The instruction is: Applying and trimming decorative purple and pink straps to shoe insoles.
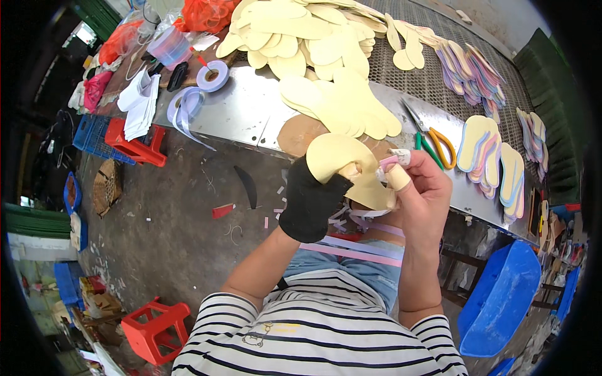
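Observation:
My left hand (311, 203), in a black fingerless glove, is closed round a pale yellow shoe insole (332, 152), which bends in its grip above the table's near edge. Thumb and forefinger of my right hand (423, 197), both wrapped in light tape, pinch a small pink strip (389, 161) at the insole's right side. Long pink and lilac tapes (364, 252) lie across my lap. Just beyond my hands, a stack of pale yellow insoles (338, 106) rests on the table, beside a brown rounded board (298, 135).
A big heap of insoles (301, 31) covers the far table (244, 106). Orange-handled scissors (442, 148) and coloured insole bundles (478, 150) lie right. Tape rolls (212, 75) sit left. Red stools (157, 329) and a blue tub (501, 297) stand on the floor.

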A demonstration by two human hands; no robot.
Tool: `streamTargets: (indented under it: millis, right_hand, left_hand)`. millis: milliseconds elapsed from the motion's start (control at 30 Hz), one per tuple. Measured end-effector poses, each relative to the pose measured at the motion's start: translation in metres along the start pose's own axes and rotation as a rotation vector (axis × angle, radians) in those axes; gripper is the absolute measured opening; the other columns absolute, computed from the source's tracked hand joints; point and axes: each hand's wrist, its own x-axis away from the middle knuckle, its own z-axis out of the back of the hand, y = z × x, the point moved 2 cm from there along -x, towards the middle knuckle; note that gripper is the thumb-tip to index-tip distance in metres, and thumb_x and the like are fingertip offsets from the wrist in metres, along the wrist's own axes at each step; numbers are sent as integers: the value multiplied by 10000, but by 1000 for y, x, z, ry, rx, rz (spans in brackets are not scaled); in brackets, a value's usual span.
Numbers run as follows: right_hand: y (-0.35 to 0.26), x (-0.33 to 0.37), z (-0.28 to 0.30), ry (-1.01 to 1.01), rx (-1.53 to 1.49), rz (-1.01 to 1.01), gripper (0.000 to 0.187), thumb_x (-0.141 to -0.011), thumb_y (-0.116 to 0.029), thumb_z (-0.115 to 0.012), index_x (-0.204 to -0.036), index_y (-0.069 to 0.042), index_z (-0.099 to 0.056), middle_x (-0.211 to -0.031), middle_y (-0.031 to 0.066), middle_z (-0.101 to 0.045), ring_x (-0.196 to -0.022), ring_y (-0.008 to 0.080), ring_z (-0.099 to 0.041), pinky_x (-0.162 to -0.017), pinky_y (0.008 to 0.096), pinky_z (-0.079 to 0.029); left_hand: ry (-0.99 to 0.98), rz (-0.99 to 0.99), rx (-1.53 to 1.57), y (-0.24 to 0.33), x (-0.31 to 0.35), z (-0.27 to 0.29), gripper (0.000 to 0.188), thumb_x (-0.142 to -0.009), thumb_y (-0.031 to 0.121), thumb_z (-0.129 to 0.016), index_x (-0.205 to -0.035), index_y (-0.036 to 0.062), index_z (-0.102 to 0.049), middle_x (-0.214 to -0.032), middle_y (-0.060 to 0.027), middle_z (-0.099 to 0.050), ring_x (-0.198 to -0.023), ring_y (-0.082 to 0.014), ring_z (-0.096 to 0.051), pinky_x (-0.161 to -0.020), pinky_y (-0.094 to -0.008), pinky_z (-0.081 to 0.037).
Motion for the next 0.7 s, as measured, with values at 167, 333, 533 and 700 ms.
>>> streamTargets:
  millis: [167, 333, 533, 700]
  right_hand:
    - [-1, -5, -3, -21, -4, 46, 116, -824, -11, -613, -936, 15, -633, -832, 22, -598, -649, 22, -519, -502, 160, -367]
    - [3, -10, -1, -41, 16, 46, 108, -804, -4, -628, -905, 24, -652, -798, 16, -539, -616, 24, -498, -491, 154, -350]
    - [7, -10, -9, 48, 49, 83, 83, -772, 11, -657, -840, 32, -616, -802, 12, -527, -564, 31, -452, -472, 172, -318]
    - [-2, -5, -8, 88, 571, 381, 117, -750, 9, -673, -818, 20, -578, -798, 31, -519, -519, 44, -383, -461, 186, -301]
  left_hand:
    - [24, 114, 143, 2, 3, -1, 241, -780, 41, -683, -1006, -1, -614, -919, -53, -650, -823, -103, -591, -731, -264, -483]
    - [29, 122, 192, 1, 4, -3, 247, -778, 51, -691, -1007, -3, -615, -924, -55, -649, -828, -106, -592, -736, -267, -484]
    - [-24, 149, 178, 6, -1, -1, 253, -780, 68, -683, -1012, -8, -615, -924, -65, -650, -823, -111, -598, -732, -267, -485]
    - [-128, 88, -70, 13, -7, 2, 286, -772, 91, -680, -1034, -2, -611, -951, -67, -650, -837, -120, -603, -745, -272, -485]
